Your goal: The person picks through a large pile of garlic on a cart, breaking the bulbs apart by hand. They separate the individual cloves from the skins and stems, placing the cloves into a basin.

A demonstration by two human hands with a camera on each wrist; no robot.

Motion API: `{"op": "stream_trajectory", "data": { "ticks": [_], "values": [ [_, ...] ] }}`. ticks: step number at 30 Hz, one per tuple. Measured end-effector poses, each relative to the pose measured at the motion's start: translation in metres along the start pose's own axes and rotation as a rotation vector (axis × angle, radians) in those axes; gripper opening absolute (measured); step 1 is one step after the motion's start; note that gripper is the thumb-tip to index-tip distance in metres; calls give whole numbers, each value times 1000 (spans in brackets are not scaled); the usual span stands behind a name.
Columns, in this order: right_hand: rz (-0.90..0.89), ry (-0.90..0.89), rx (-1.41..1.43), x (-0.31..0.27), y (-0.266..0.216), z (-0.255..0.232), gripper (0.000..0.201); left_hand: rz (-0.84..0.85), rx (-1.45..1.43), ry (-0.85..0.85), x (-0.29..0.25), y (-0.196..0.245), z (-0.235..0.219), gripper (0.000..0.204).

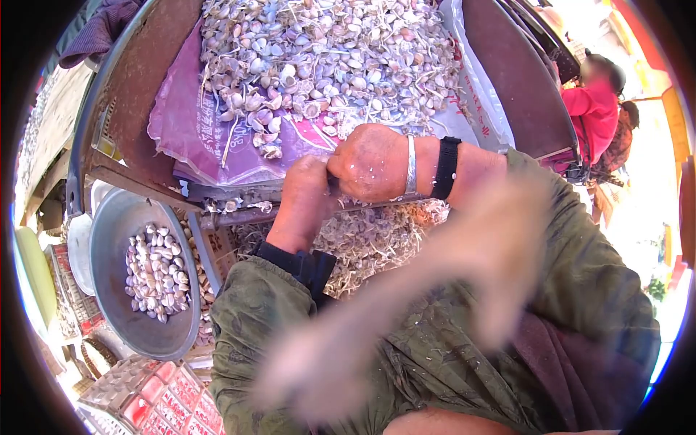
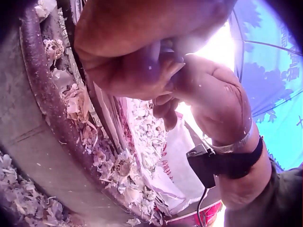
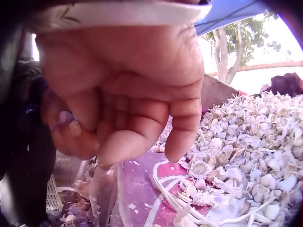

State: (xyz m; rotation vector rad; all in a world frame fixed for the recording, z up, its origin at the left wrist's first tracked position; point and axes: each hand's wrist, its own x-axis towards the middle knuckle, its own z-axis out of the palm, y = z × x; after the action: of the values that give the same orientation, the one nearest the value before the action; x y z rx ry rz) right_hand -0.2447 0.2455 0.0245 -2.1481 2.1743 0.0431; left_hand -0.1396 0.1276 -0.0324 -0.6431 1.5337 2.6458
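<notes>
Both hands meet over the near edge of a tray lined with a purple printed sack (image 1: pixel 181 138). My left hand (image 1: pixel 301 196) and right hand (image 1: pixel 373 163) have curled fingers, the fingertips close together. Between them they pinch a small piece, mostly hidden; a purplish bit of it (image 3: pixel 65 117) shows by the left fingers in the right wrist view, apparently a garlic clove. In the left wrist view the left hand (image 2: pixel 137 52) is in front of the right hand (image 2: pixel 213 94). Beyond the hands lies a heap of garlic cloves and skins (image 1: pixel 326 58).
A grey basin (image 1: pixel 105 290) of cloves stands at the left, above red-and-white crates (image 1: pixel 163 399). Loose skins (image 1: pixel 370 239) lie below the tray edge. A person in red (image 1: pixel 598 119) is at the far right. A blurred pale shape (image 1: pixel 428 283) covers part of my lap and sleeves.
</notes>
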Motion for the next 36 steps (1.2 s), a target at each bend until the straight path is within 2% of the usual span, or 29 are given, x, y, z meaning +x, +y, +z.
{"op": "stream_trajectory", "data": {
  "ticks": [6,9,12,13,16,17,20,21,22,24,28,31,34,35,36],
  "values": [
    [-22,10,-121,5,-13,-9,14,-76,-169,-26,6,-10,-12,17],
    [-146,59,-126,-5,-3,-18,15,-67,-317,-129,1,-3,-14,18],
    [-49,320,399,-13,8,-5,19,-61,-465,-245,0,0,-17,20],
    [-123,330,434,-18,13,-5,24,-64,-509,-281,0,0,-19,21],
    [459,105,1112,-28,8,-15,24,-93,-637,-328,-5,7,-22,24],
    [457,76,1129,-28,11,-16,26,-91,-633,-334,-5,9,-22,24],
    [484,135,1295,-18,4,-17,25,-128,-641,-327,2,6,-17,23],
    [527,95,1270,-11,3,-16,24,-158,-647,-292,6,5,-14,21],
    [401,154,1037,-6,6,-11,23,-187,-651,-252,7,5,-14,19],
    [152,264,567,4,12,-1,22,-134,-591,-193,6,7,-17,13],
    [-14,228,-36,1,-2,-10,17,-25,-508,-112,0,5,-19,6],
    [-40,104,-127,-2,-5,-14,18,59,-526,-105,-6,10,-20,5],
    [168,-315,16,-5,2,-17,20,97,-599,-56,-14,20,-23,9],
    [242,-387,11,0,7,-19,21,83,-635,-57,-18,24,-23,11],
    [264,-252,45,7,15,-18,21,71,-672,-57,-20,27,-24,13]
  ]
}}
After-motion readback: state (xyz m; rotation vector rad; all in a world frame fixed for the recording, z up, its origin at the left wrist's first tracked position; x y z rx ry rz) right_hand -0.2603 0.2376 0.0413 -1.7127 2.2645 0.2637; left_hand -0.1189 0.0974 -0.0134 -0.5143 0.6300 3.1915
